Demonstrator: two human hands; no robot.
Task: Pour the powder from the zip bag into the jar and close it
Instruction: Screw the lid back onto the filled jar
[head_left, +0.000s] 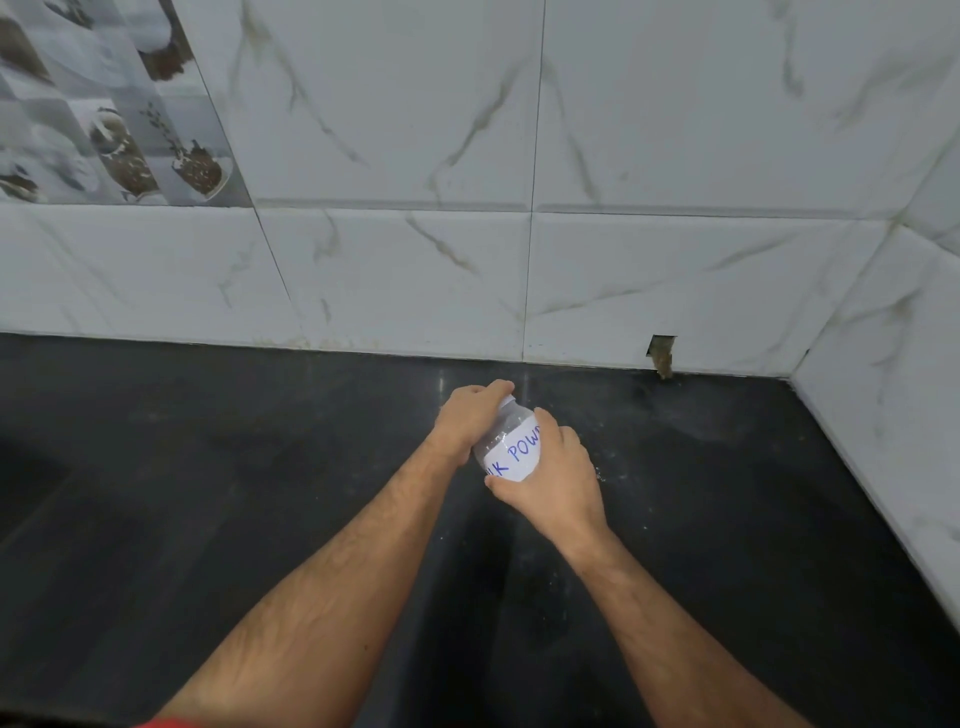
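A small clear plastic jar (511, 447) with a white paper label in blue handwriting stands tilted on the black counter. My right hand (553, 475) wraps around its body from the right. My left hand (470, 418) covers the top of the jar, fingers closed over a white lid (507, 401) of which only an edge shows. The zip bag is nowhere in view. Whether the lid is fully seated is hidden by my fingers.
The black stone counter (208, 493) runs to a white marble-tiled wall (467, 260) at the back and another on the right (883, 415). A little white powder dusts the counter (597, 473) right of the jar. A chipped hole (662, 356) marks the wall base.
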